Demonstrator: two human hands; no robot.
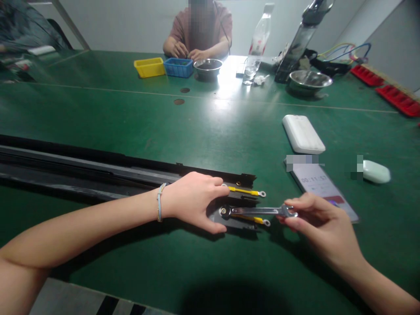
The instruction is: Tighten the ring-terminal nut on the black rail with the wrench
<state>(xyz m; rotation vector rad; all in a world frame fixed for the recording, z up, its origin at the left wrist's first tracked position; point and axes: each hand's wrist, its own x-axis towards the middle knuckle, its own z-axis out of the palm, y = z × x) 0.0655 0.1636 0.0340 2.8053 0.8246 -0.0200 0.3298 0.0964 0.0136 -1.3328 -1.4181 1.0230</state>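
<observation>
My left hand [193, 197] rests over the end of a long black metal rail [98, 166], its thumb and fingers gripping across the two sides. Between thumb and fingers, the ring end of a combination wrench [254, 211] sits around a bolt [223, 211] on the rail. My right hand [328, 225] pinches the wrench's open-jaw end between thumb and fingertips. Two short yellow wires with ring terminals stick out of the rail: an upper wire [244, 191] by my left fingers, and a lower wire [254, 219] partly under the wrench.
A phone [323, 183] showing a timer, a white box-shaped device [303, 133] and a pale green case [376, 171] lie at right. Farther back stand a blue bin [179, 68], yellow bin [149, 68], metal bowls [310, 81] and bottles [256, 52]. A person [200, 35] sits opposite.
</observation>
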